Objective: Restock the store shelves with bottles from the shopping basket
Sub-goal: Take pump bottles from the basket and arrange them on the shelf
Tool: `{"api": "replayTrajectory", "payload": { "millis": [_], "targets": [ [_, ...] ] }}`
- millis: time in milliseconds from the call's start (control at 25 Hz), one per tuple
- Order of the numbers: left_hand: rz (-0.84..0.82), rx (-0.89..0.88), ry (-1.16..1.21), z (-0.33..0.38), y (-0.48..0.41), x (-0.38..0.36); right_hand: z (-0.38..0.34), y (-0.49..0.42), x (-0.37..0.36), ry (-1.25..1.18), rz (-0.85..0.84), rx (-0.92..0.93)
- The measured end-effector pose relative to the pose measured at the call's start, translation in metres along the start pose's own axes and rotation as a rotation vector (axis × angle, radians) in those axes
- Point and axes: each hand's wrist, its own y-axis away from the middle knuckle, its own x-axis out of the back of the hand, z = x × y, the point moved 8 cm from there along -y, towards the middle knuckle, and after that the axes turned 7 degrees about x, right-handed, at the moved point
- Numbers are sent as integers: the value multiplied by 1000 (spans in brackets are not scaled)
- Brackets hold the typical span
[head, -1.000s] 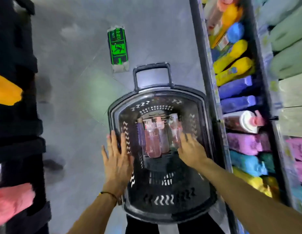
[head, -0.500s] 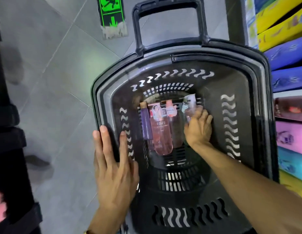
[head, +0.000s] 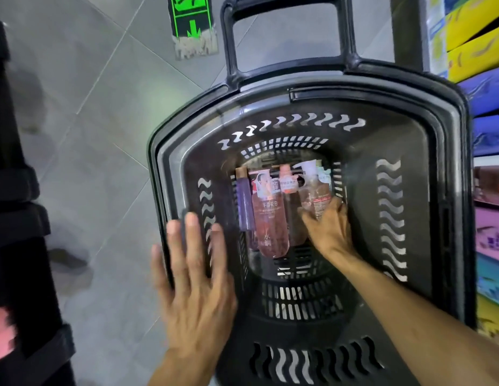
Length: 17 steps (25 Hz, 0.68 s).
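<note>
1. The right hand (head: 330, 232) reaches down into the black slotted plastic shopping basket (head: 404, 129) and its fingers are wrapped round the lower end of the clear plastic bottle with pinkish liquid and a white pump top (head: 315, 190); the grip looks closed on it, though the thumb side is hidden
2. That bottle's long axis runs straight away from the wrist, pump end far, base end in the palm, so a lift would most likely bring it out base first
3. Just to the grip's left, side by side and parallel, lie the slimmer pink bottle with a pink cap (head: 290, 201), the wide rose-coloured bottle with a printed label (head: 269, 218) and, furthest off, the slender purple bottle (head: 244, 201); the slimmer pink one appears to touch the held bottle
4. The left hand (head: 192, 280) lies flat with fingers spread across the basket's rim on the far side from the grip, holding nothing, well apart from the bottles
5. The bottles rest on the perforated basket floor, deep between steep walls; room above the grip is open
6. The colourful stocked store shelves (head: 488, 93) stand beyond the basket wall on the grip's right, the nearer side for this hand
</note>
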Motion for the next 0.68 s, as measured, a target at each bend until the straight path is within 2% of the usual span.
{"api": "replayTrajectory", "payload": {
  "millis": [40, 120, 240, 320, 400, 480, 680],
  "targets": [
    [-20, -43, 23, 18, 0, 0, -2, 7, 9, -66, -3, 6],
    [-213, -41, 114, 57, -17, -20, -1, 17, 23, -181, 13, 12],
    [-584, 208, 192, 76, -50, -82, 7, 27, 25, -340, -33, -11],
    [-721, 276, 165, 75, -59, -134, 15, 28, 19, -401, -41, -44],
    [-746, 257, 95, 71, -62, -174, 21, 27, 11, -441, -43, -60],
    [-704, 249, 19, 69, -67, -202, 29, 25, 5, -503, -34, -84],
    [-633, 290, -7, 68, -92, -224, 35, 29, -6, -566, -44, -66]
  ]
}}
